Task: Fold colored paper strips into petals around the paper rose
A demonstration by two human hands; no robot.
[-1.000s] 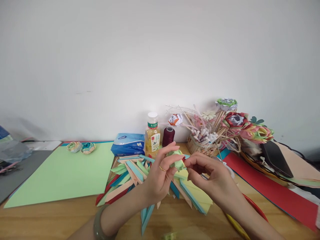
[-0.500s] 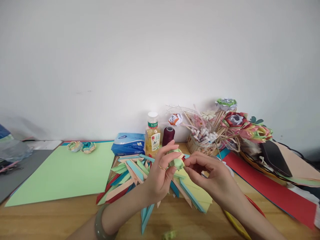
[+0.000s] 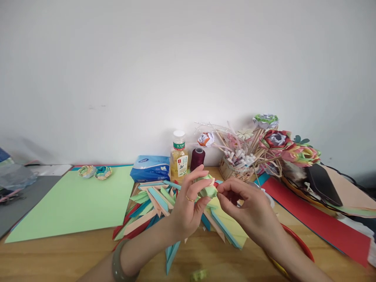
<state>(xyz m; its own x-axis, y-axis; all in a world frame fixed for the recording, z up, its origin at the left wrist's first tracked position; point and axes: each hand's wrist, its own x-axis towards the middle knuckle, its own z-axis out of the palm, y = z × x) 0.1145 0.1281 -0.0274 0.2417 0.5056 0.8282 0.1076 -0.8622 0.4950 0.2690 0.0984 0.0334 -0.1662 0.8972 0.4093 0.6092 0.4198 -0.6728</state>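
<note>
Hardly anything has shifted: my left hand (image 3: 188, 209) pinches the flower (image 3: 208, 191), my right hand (image 3: 249, 203) its three-o'clock edge, where hard tugging could tear it.

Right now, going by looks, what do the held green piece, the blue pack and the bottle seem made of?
Green piece: apparently matte paper, folded and dull.
Blue pack: probably glossy plastic film, given its sheen and soft edges.
Bottle: clear, smooth, yellow showing through; plastic or glass, can't tell.

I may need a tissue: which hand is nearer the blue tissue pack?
Left. The left hand is right of the tissue pack, nearer the camera; the right hand is farther right.
</note>
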